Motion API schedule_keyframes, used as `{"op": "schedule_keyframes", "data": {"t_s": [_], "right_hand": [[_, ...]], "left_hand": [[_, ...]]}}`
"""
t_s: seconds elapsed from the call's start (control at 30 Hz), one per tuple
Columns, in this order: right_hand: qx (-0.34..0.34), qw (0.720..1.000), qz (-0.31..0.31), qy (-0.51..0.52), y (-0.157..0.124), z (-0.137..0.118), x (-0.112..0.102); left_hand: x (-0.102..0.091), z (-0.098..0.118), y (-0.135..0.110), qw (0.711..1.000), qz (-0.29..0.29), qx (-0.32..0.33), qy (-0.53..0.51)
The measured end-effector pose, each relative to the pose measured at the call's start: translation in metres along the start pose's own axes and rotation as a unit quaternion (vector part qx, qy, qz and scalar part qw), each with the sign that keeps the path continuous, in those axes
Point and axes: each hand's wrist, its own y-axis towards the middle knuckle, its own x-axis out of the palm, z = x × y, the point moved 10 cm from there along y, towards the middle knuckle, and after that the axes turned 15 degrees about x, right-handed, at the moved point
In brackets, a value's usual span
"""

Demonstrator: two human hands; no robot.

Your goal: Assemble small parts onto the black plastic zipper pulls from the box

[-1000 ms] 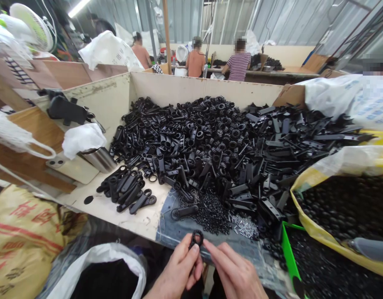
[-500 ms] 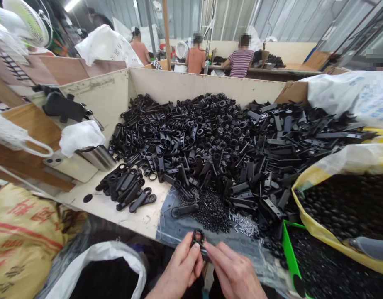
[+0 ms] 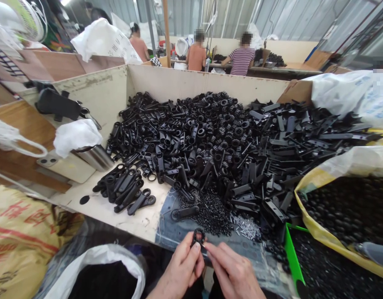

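Note:
Near the front edge of the table, my left hand (image 3: 182,265) is closed around a black plastic part with a ring-shaped end (image 3: 198,233). The ring sticks up above the thumb, and the rest of the part is hidden in the fingers. My right hand (image 3: 236,265) is beside it, thumb and index finger pinched together at the part's right side. Whatever is between those fingertips is too small to make out. Just beyond the hands lie a heap of tiny black pieces (image 3: 214,214) and a small pile of silver pins (image 3: 245,227).
A large heap of black plastic parts (image 3: 191,137) fills the walled table. Several longer parts (image 3: 125,187) lie at left, by a metal cup (image 3: 96,158) and a phone (image 3: 65,166). A green bin (image 3: 293,253) and yellow-rimmed sack (image 3: 306,216) stand right, a white sack (image 3: 141,278) lower left.
The camera view has shifted slightly. Both hands keep nearly the same position, with the right fingertips still at the side of the ring-ended part.

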Motion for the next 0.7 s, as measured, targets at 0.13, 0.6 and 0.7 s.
{"op": "schedule_keyframes", "data": {"t_s": [0.13, 0.6, 0.7], "right_hand": [[-0.016, 0.999, -0.007, -0.045, 0.001, -0.004, 0.002], [-0.031, 0.973, -0.049, -0.222, 0.004, -0.010, 0.020], [-0.031, 0.963, -0.077, -0.255, 0.011, -0.017, 0.023]], "left_hand": [[0.000, -0.002, 0.002, 1.000, 0.012, 0.011, -0.011], [-0.014, -0.023, 0.003, 0.993, 0.112, 0.024, -0.011], [-0.017, -0.021, 0.003, 0.992, 0.120, 0.030, 0.010]]}}
